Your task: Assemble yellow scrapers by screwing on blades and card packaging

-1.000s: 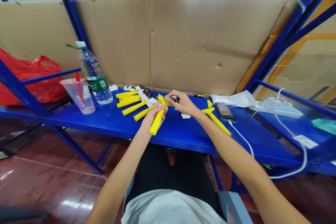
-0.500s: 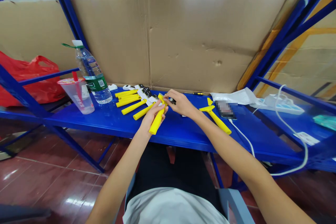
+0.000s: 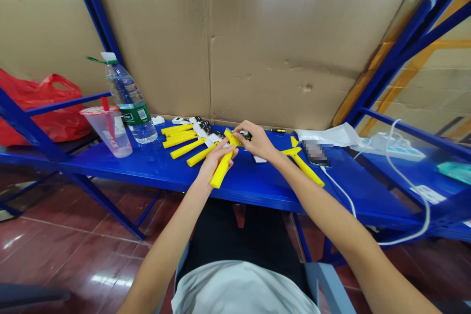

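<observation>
My left hand [image 3: 216, 161] is closed around the round handle of a yellow T-shaped scraper [image 3: 222, 169], its wide head tilted up and away from me. At that head, my right hand [image 3: 255, 140] has its fingers pinched together. A small black object [image 3: 246, 134] pokes out between them; its kind is too small to tell. Left of my hands several more yellow scrapers [image 3: 187, 148] lie fanned out, with black-and-white pieces [image 3: 202, 127] at their heads. Another yellow scraper [image 3: 307, 169] rests to the right, beyond my right forearm, beside a loose yellow piece [image 3: 294, 141].
A water bottle [image 3: 138, 115] and a plastic cup with a straw [image 3: 110, 132] stand at the left of the blue shelf [image 3: 257, 189]. To the right are a phone [image 3: 315, 153] on a white cable [image 3: 344, 191] and a white bag [image 3: 327, 135]. Cardboard [image 3: 272, 59] walls the back.
The head of the held scraper and my right hand have shifted slightly right. A white piece under my right wrist shows more now. Both hands keep their hold.
</observation>
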### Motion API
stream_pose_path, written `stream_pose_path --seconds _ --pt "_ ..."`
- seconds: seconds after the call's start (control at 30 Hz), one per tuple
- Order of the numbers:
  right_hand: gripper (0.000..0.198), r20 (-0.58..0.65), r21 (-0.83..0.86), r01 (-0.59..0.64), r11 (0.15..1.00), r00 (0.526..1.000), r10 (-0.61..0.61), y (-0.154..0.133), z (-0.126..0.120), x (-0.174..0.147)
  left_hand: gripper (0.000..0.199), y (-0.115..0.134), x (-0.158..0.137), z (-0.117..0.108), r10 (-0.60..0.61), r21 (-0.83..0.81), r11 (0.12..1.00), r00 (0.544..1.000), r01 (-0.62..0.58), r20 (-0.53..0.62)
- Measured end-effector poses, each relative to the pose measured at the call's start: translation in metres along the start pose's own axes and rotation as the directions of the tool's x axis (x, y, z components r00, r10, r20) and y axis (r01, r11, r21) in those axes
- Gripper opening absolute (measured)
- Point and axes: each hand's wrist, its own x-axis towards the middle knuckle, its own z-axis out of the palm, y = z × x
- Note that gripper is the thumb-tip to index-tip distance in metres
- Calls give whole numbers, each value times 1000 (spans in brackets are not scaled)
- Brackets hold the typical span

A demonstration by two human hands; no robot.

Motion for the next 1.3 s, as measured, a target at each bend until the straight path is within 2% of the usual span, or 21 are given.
stream_pose_path --seconds 0.1,0.17,0.23,0.3,0.37,0.43,0.5,0.63,0.83,0.97,1.13,1.2,1.3 --pt "15 0 -89 -57 994 998 57 5 -7 2 75 1 -1 1 8 -13 1000 1000 -8 -15" --pt "15 72 -239 -144 960 984 165 14 -13 2 76 2 -2 1 18 -31 999 999 -20 -40" --pt "16 203 -428 -222 876 921 332 26 -19 0 76 2 -3 2 27 -38 999 998 -30 -58" --pt "14 311 -548 -247 799 827 469 38 -23 -4 75 2 -3 3 30 -37 999 998 -32 -54" --pt "10 367 -573 -252 780 771 519 48 -25 -8 75 2 -4 3 34 -40 999 998 -36 -46" --pt "9 393 -563 -254 786 755 525 55 -26 -12 78 2 -4 3 36 -49 998 998 -38 -42" --pt "12 402 -549 -250 798 758 514 56 -26 -13 81 2 -3 2 31 -58 998 999 -33 -37" --pt "18 427 -476 -212 854 793 435 51 -24 -10 84 2 -2 1 19 -70 997 1000 -20 -24" --pt "10 484 -388 -164 907 801 352 48 -18 -9 80 1 -2 0 26 -55 998 999 -27 -24" --pt "12 473 -378 -163 912 812 341 48 -16 -9 75 1 -3 1 27 -46 999 999 -29 -26" --pt "16 406 -358 -151 922 864 299 47 -17 -6 77 1 -3 2 32 -43 999 999 -33 -27" --pt "13 432 -330 -132 935 859 274 47 -17 -7 78 1 -4 2 31 -45 998 999 -32 -26" --pt "15 497 -301 -142 943 821 282 49 -16 -9 76 2 -4 2 33 -41 999 999 -34 -34"
